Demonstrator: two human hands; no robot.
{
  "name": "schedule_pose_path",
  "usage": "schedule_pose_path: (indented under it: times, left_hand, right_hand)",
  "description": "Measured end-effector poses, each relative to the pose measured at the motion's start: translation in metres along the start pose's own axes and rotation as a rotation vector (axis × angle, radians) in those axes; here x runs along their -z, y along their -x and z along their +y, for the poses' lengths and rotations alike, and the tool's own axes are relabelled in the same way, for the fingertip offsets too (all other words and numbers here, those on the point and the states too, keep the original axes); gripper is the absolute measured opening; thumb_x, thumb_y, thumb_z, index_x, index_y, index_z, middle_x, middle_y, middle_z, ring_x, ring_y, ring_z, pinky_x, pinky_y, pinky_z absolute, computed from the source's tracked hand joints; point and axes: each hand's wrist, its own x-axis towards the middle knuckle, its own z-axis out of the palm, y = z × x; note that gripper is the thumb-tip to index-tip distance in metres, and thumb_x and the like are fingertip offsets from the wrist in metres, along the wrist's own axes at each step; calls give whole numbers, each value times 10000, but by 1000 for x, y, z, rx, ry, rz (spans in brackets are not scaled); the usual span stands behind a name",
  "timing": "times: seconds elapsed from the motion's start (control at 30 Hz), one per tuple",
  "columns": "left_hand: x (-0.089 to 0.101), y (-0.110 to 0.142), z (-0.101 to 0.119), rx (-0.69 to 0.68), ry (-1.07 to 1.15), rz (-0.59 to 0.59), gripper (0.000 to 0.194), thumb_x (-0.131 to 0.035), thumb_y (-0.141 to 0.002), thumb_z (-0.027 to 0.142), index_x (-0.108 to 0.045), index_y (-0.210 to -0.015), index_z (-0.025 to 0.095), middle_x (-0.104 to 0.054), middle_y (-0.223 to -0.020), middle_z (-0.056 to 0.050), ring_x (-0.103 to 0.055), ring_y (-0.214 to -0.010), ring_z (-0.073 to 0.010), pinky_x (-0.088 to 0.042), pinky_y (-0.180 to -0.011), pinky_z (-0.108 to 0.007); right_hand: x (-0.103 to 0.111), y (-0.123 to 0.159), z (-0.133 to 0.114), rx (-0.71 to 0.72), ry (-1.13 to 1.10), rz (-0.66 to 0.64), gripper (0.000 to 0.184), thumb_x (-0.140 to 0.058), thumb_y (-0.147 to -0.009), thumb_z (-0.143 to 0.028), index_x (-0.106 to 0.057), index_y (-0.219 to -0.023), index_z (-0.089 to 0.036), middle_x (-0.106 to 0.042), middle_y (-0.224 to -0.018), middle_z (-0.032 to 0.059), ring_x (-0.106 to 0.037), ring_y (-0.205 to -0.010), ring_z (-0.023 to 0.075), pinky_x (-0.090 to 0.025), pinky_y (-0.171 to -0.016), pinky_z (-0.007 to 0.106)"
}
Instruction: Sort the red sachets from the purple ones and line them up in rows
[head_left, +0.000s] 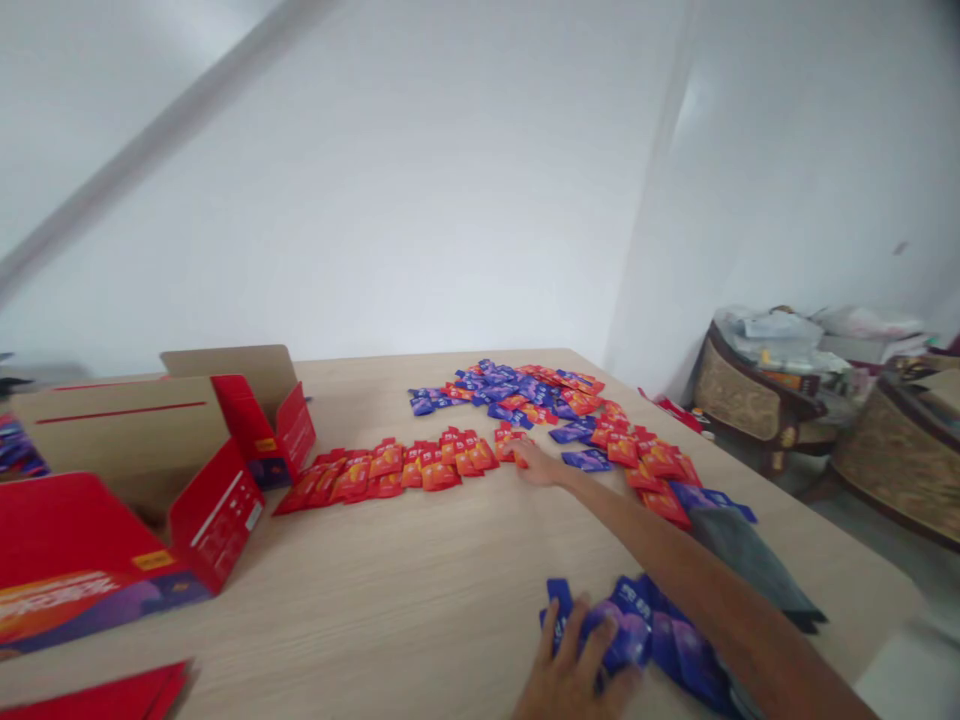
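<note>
My right hand (540, 465) reaches across the table, its fingers closed on a red-orange packet (508, 437) at the right end of a row of overlapping red-orange packets (386, 462). My left hand (574, 672) lies palm down at the bottom, fingers spread over a row of purple packets (634, 622); it rests on them rather than gripping. Part of that row is hidden behind my right forearm. Beyond my right hand is a loose pile of mixed purple and red packets (499, 385). More red packets (654, 458) trail down the right side.
Two open red cartons stand at left, a near one (82, 540) and a farther one (274, 430). A red flat piece (112, 695) lies at the lower left corner. A dark grey item (750, 560) rests near the table's right edge. Beyond are patterned chairs (750, 400) loaded with bags.
</note>
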Motion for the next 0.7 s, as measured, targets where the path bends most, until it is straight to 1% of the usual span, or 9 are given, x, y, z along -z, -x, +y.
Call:
schedule_pose_path:
  times: [0.1, 0.2, 0.27, 0.3, 0.37, 0.43, 0.53, 0.63, 0.7]
  left_hand:
    - [-2, -7, 4, 33, 6, 46, 206, -759, -892, 502, -692, -1062, 407, -668, -1337, 90, -597, -1290, -226, -341, -1229, -497]
    - [2, -18, 4, 48, 14, 99, 177, -753, -893, 498, -697, -1026, 395, -708, -1247, 102, -630, -1239, -204, -300, -1260, -475]
    - [3, -25, 2, 81, 24, 146, 183, -742, -898, 498, -705, -1016, 364, -733, -1167, 108, -656, -1186, -177, -257, -1285, -432]
    - [3, -26, 2, 89, 26, 157, 192, -734, -902, 497, -708, -1023, 350, -740, -1142, 108, -666, -1164, -169, -249, -1290, -416]
    - [1, -26, 3, 103, 18, 151, 207, -723, -908, 497, -711, -1038, 336, -742, -1142, 106, -673, -1150, -164, -236, -1296, -406]
    - [-6, -20, 5, 99, 7, 140, 204, -718, -909, 501, -711, -1046, 350, -736, -1176, 110, -667, -1177, -181, -226, -1300, -428]
    - [-21, -3, 10, 108, -4, 141, 211, -708, -909, 505, -710, -1063, 361, -732, -1209, 103, -654, -1215, -208, -230, -1299, -468]
    - [-37, 15, 14, 121, -43, 85, 286, -674, -914, 555, -711, -1110, 350, -740, -1206, 73, -664, -1202, -215, -278, -1286, -462]
    - [-42, 25, 15, 113, -80, 18, 347, -645, -916, 600, -707, -1152, 353, -750, -1189, 49, -679, -1179, -229, -352, -1249, -468]
  right_hand:
    - [-2, -16, -1, 60, -133, -1, 645, -553, -628, -42, -626, -1260, -152, -599, -1430, 127, -494, -1362, 240, -315, -1191, 369]
    - [2, -19, -9, 8, -170, -71, 814, -573, -608, -56, -567, -1412, -187, -519, -1547, 118, -379, -1485, 303, -219, -1248, 490]
    - [10, -16, -13, -63, -153, -86, 913, -610, -627, -86, -504, -1510, -298, -445, -1620, 69, -266, -1553, 335, -159, -1264, 568]
    - [15, -12, -15, -87, -144, -71, 923, -637, -649, -114, -489, -1525, -362, -420, -1638, 38, -242, -1565, 331, -160, -1272, 562]
    - [27, -1, -15, -103, -134, -21, 906, -704, -679, -188, -488, -1531, -405, -408, -1644, 14, -273, -1556, 325, -219, -1277, 500]
    - [36, 12, -12, -103, -121, -10, 863, -733, -712, -250, -504, -1537, -359, -414, -1637, 45, -334, -1531, 317, -279, -1261, 420]
    - [36, 25, -5, -143, -23, -55, 698, -603, -847, -233, -518, -1540, -232, -448, -1609, 101, -411, -1494, 262, -300, -1242, 340]
    - [22, 20, -4, -241, 108, -37, 599, -476, -932, -189, -515, -1524, -108, -487, -1580, 148, -462, -1459, 254, -317, -1236, 375]
    - [13, 11, -8, -272, 185, -12, 556, -467, -960, -200, -538, -1503, -107, -520, -1554, 161, -469, -1451, 282, -337, -1225, 420]
